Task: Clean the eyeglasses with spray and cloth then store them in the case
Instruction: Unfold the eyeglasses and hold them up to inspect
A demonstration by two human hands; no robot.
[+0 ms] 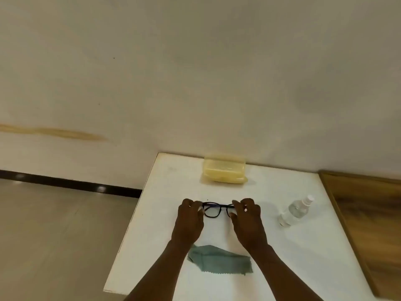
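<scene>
both forearms extend forward over the white table (282, 268), backs of the hands up. the left hand (188, 218) pinches the left end of the dark-framed eyeglasses (217, 210) with curled fingers; the right hand (248, 220) pinches the right end likewise. the eyeglasses sit at mid-table between the two hands. the closed yellow case (224, 171) lies beyond them near the wall. the spray bottle (296, 210) stands to the right. the grey-green cloth (219, 260) lies crumpled between the forearms.
</scene>
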